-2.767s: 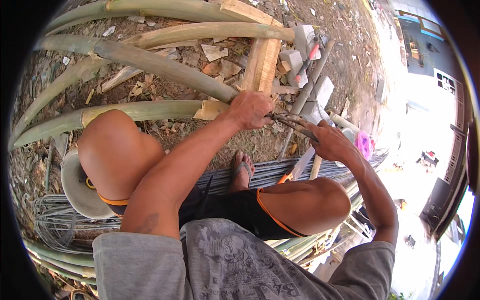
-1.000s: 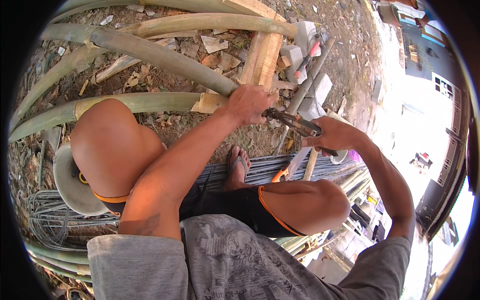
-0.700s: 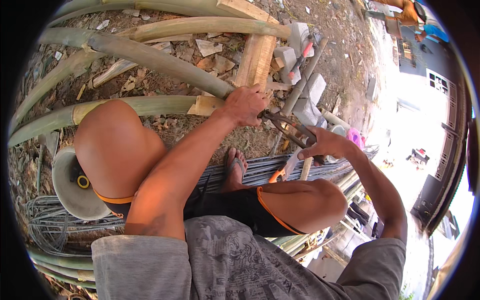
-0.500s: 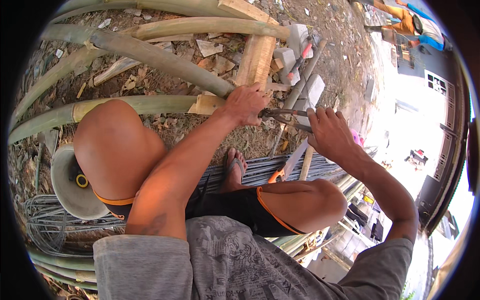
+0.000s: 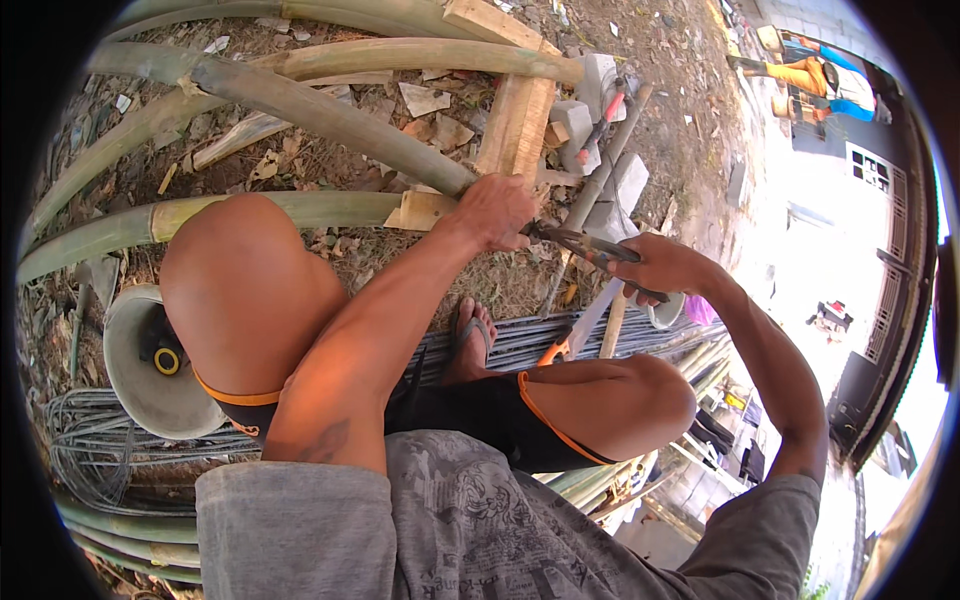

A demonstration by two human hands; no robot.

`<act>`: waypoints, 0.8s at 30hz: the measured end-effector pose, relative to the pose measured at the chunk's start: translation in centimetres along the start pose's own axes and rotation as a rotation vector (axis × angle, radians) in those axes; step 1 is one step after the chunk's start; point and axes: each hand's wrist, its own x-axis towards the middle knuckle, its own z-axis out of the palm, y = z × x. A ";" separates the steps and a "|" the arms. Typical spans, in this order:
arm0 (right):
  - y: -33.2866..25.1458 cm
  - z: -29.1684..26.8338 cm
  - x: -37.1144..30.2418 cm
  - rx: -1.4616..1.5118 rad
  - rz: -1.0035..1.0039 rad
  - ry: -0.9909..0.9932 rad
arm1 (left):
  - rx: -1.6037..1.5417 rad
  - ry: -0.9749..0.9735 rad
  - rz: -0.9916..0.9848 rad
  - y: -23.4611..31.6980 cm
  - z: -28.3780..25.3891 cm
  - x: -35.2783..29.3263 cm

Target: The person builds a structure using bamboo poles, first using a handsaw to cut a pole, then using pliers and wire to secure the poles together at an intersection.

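My left hand (image 5: 497, 212) is closed round the end of a slanting bamboo pole (image 5: 340, 122); its fingertips are partly hidden. Right beside it are the jaws of dark metal pincers (image 5: 570, 240), touching or almost touching the fingers. What the jaws bite on is too small to make out. My right hand (image 5: 660, 268) holds the pincers by their handles, with one handle end sticking out below the fingers. A lower bamboo pole (image 5: 290, 209) with a cut wooden end runs under my left wrist.
A wooden plank (image 5: 515, 125) and grey blocks (image 5: 620, 195) lie beyond my hands. Below are a handsaw with an orange handle (image 5: 552, 353) and a bundle of steel rods (image 5: 520, 335). A bucket (image 5: 120, 360) stands left of my knee. Another person (image 5: 830, 80) is far right.
My right hand has moved down a little, and the pincers have swung with it, handles now slanting lower. My left hand has stayed at the pole's end.
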 end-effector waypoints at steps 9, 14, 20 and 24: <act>5.6 2.8 0.9 0.784 0.070 -0.353 | 0.021 -0.059 0.011 0.3 0.3 0.3; -1.5 1.2 -2.7 -0.111 -0.077 0.042 | -0.050 0.057 -0.028 0.2 0.4 0.3; -0.8 2.8 -2.1 -0.998 -0.402 0.571 | -0.042 0.075 -0.008 0.0 0.5 0.1; 1.4 4.2 -1.1 -1.256 -0.501 0.785 | -0.042 0.064 0.003 0.1 0.5 0.0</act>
